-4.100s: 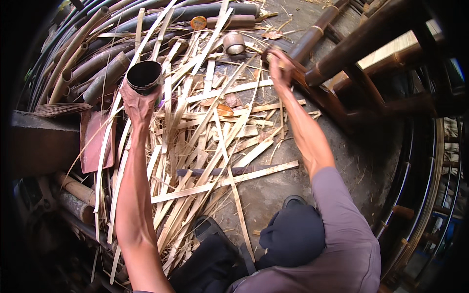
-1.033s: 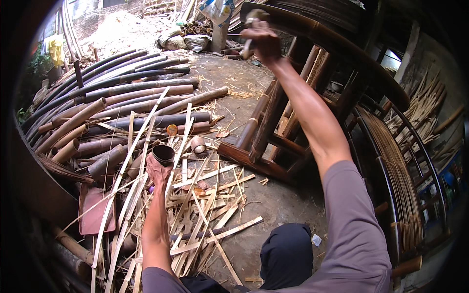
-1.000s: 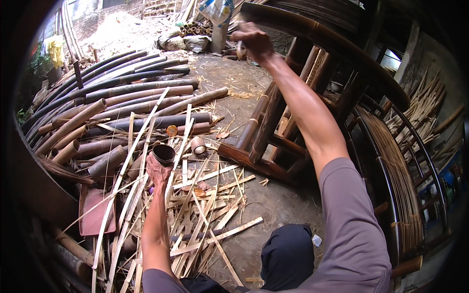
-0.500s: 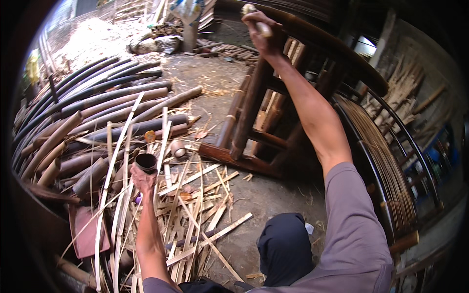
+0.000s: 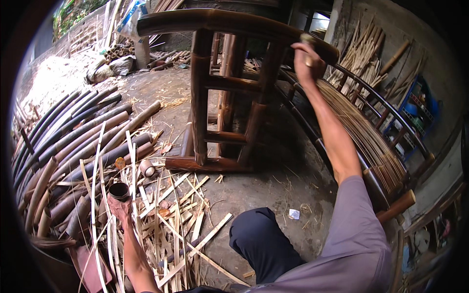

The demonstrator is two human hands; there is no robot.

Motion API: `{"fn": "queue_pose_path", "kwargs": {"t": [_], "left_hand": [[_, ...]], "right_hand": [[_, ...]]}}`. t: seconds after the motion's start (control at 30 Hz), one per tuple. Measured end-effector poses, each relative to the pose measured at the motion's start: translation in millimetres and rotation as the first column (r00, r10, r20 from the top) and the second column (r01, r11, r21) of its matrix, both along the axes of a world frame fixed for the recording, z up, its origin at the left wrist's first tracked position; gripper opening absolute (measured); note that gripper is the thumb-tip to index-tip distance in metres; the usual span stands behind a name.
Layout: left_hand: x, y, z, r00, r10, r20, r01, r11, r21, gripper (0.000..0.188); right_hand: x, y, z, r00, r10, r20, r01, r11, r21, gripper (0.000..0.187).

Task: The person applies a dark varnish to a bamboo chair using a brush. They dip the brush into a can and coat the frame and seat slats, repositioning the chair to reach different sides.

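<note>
— Down on the littered ground, what does the left hand [image 5: 118, 207] have?

— It is wrapped around a short dark bamboo tube [image 5: 118, 191], held upright with its open mouth facing up. The tube sits low at the left, above a scatter of pale bamboo strips [image 5: 171, 219].

— And the right hand [image 5: 307, 61]?

— Raised high, arm stretched out, fingers curled over the top rail of a dark bamboo chair frame [image 5: 220, 93]. Something small and pale shows at its fingertips, but I cannot tell what.

— What lies about?

— A stack of long bamboo poles [image 5: 78, 141] runs along the left. Just beside the tube, a short cut bamboo piece [image 5: 146, 168] rests on the ground. To the right of the arm, a bench of thin slats [image 5: 364, 136] stretches away. The person's knee in dark trousers [image 5: 261, 239] shows at the bottom.
</note>
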State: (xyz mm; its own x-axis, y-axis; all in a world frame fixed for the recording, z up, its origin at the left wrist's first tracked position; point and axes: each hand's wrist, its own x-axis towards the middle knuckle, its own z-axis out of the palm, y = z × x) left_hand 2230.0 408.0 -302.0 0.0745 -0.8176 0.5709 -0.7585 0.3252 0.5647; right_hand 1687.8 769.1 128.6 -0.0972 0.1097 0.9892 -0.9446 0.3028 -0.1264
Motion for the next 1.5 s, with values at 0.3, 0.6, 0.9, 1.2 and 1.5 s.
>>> {"fn": "queue_pose_path", "kwargs": {"t": [0.3, 0.6, 0.9, 1.2, 1.5], "left_hand": [[-0.1, 3.9, 17.5, 0.999, 0.002, 0.041, -0.001, 1.0, -0.03, 0.084], [-3.9, 11.7, 31.3, 0.996, -0.017, 0.088, 0.022, 0.998, -0.053, 0.082], [25.8, 20.3, 47.3, 0.986, -0.048, 0.16, 0.077, 0.98, -0.183, 0.061], [77.9, 8.2, 61.3, 0.907, -0.174, 0.384, 0.246, 0.958, -0.148, 0.057], [69.5, 5.5, 70.2, 0.905, -0.172, 0.388, 0.247, 0.957, -0.152, 0.051]], "right_hand": [[8.6, 9.6, -50.4, 0.927, 0.056, -0.371, 0.197, 0.769, 0.608, 0.034], [-20.2, 20.2, -150.3, 0.941, 0.246, -0.234, -0.004, 0.696, 0.718, 0.018], [-3.3, 11.3, -266.5, 0.991, 0.039, -0.132, 0.056, 0.762, 0.645, 0.025], [17.1, 8.9, -511.9, 0.95, -0.019, 0.31, -0.261, 0.496, 0.829, 0.015], [-7.2, 23.4, -537.1, 0.543, 0.116, 0.832, -0.147, 0.988, -0.042, 0.013]]}}
